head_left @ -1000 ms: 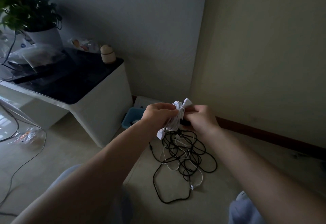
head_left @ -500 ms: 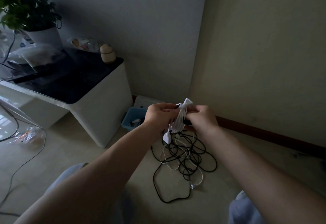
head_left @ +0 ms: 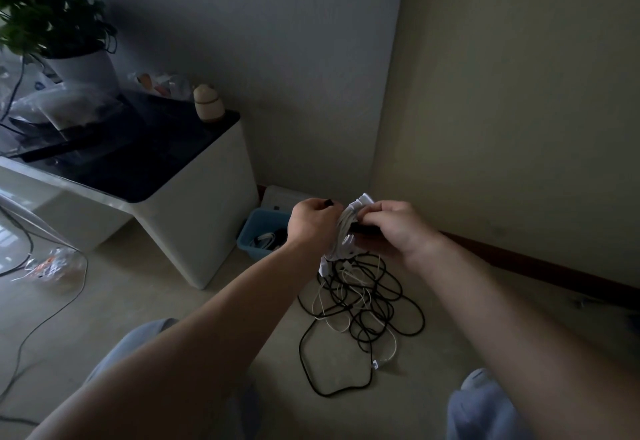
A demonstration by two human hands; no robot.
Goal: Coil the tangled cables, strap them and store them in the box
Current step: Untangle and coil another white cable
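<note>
A coiled white cable (head_left: 341, 235) hangs between my two hands above the floor. My right hand (head_left: 394, 228) grips the coil's upper part together with a dark strap (head_left: 363, 229) that lies across it. My left hand (head_left: 311, 221) pinches the strap's black end (head_left: 328, 202) just left of the coil. Below, a tangle of black and white cables (head_left: 363, 304) lies on the floor. A blue box (head_left: 258, 232) with a few cables inside stands on the floor behind my left hand, by the cabinet.
A white cabinet (head_left: 194, 218) with a dark top stands at the left, bearing a potted plant (head_left: 55, 34), plastic bags and a small jar (head_left: 207, 104). A thin cord (head_left: 45, 322) and a plastic wrapper (head_left: 52, 266) lie on the floor at left. My knees show at the bottom edge.
My left hand has drawn the strap's black end out to the left of the coil. The coil's white plug has swung lower. Both hands stay in nearly the same place.
</note>
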